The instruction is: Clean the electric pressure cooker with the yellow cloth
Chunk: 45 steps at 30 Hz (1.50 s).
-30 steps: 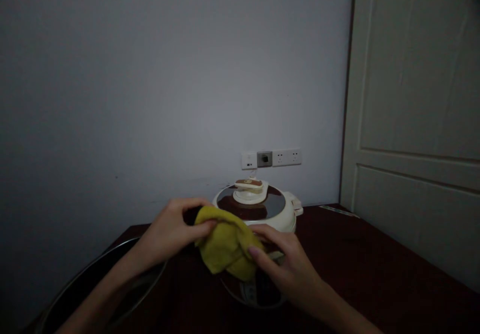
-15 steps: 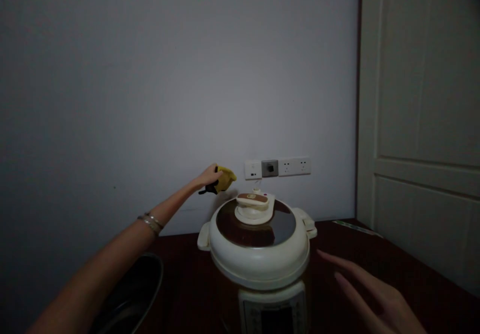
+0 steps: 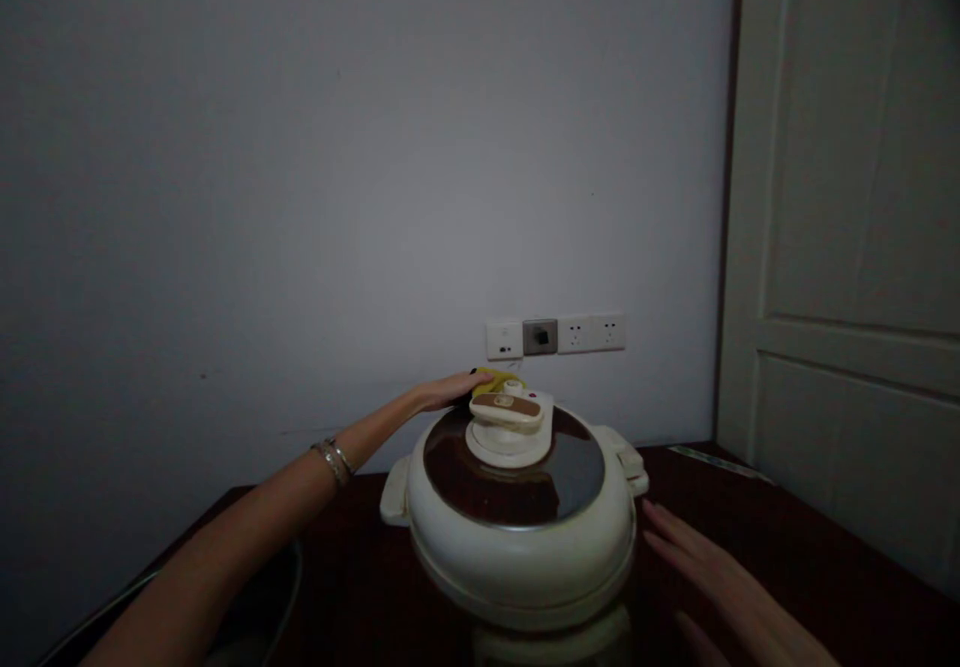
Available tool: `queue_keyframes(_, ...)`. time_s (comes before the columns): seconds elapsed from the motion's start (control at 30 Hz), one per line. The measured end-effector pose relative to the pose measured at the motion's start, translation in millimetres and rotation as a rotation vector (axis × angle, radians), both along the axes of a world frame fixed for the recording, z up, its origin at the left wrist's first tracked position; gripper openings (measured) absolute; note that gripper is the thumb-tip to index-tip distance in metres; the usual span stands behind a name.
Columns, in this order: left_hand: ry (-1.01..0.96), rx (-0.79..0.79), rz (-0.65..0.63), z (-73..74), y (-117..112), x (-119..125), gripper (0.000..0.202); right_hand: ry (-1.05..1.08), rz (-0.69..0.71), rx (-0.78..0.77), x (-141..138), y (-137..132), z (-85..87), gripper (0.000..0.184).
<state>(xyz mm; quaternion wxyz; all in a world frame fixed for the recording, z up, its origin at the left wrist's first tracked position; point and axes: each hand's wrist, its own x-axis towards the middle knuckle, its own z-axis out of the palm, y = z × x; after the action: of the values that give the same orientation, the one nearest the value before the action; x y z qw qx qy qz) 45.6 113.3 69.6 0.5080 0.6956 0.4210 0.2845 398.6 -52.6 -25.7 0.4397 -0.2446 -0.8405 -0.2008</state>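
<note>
A white electric pressure cooker (image 3: 517, 572) with a dark brown lid top and a white-and-brown lid handle (image 3: 507, 409) stands in front of me. My left hand (image 3: 450, 389) reaches over the back left of the lid. It presses a yellow cloth (image 3: 489, 380) with a dark edge against the lid's rear, behind the handle; its fingers are partly hidden by the cloth. Beside the cooker's right side handle, my right hand (image 3: 712, 577) is held with fingers stretched out and the thumb apart, holding nothing.
The dark red table (image 3: 352, 567) carries the cooker. A dark round pot (image 3: 259, 602) sits at the lower left, partly under my left forearm. A flat patterned strip (image 3: 720, 463) lies at the back right. Wall sockets (image 3: 574, 334) are behind the cooker, a pale door (image 3: 855, 247) to the right.
My left hand has moved right and down with the yellow cloth, from above the lid's left rear onto it. My right hand has stayed beside the cooker. The view has tilted slightly.
</note>
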Motion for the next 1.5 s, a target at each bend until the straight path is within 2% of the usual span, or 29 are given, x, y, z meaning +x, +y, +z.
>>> queue_keyframes(0.13,-0.024,-0.046,0.071,0.0,-11,1,0.045,-0.070,-0.043,0.023,-14,-2,7.0,0.060)
queue_keyframes(0.3,-0.082,-0.089,0.159,-1.3,-28,-10,0.041,-0.043,-0.110,0.009,-30,5,-11.7,0.070)
queue_keyframes(0.47,-0.109,-0.057,0.250,-4.1,-57,-27,0.040,0.027,-0.100,-0.008,-38,9,-24.7,0.069)
queue_keyframes(0.63,-0.075,0.030,0.339,-4.3,-104,-36,0.041,0.059,-0.104,-0.040,-43,6,-22.6,0.067)
queue_keyframes(0.8,0.089,0.157,0.552,-10.9,-161,-35,0.042,0.107,-0.095,-0.049,-45,5,-23.6,0.066)
queue_keyframes(0.9,0.228,0.292,0.627,-18.5,-201,-20,0.044,0.121,-0.085,-0.046,-43,7,-26.5,0.066)
queue_keyframes(1.03,0.313,0.485,0.663,-35.2,-246,16,0.053,0.115,-0.075,-0.076,-42,9,-28.2,0.067)
queue_keyframes(1.13,0.385,0.568,0.630,-48.3,-266,40,0.058,0.125,-0.056,-0.103,-41,9,-27.6,0.066)
queue_keyframes(1.23,0.507,0.647,0.572,-52.5,-278,59,0.054,0.153,-0.019,-0.133,-41,9,-25.4,0.064)
queue_keyframes(1.37,0.683,0.783,0.331,-44.5,-288,85,0.052,0.219,0.076,-0.199,-36,8,-19.6,0.060)
queue_keyframes(1.5,0.699,0.859,0.121,-44.5,-279,118,0.056,0.230,0.135,-0.397,-27,11,-12.7,0.056)
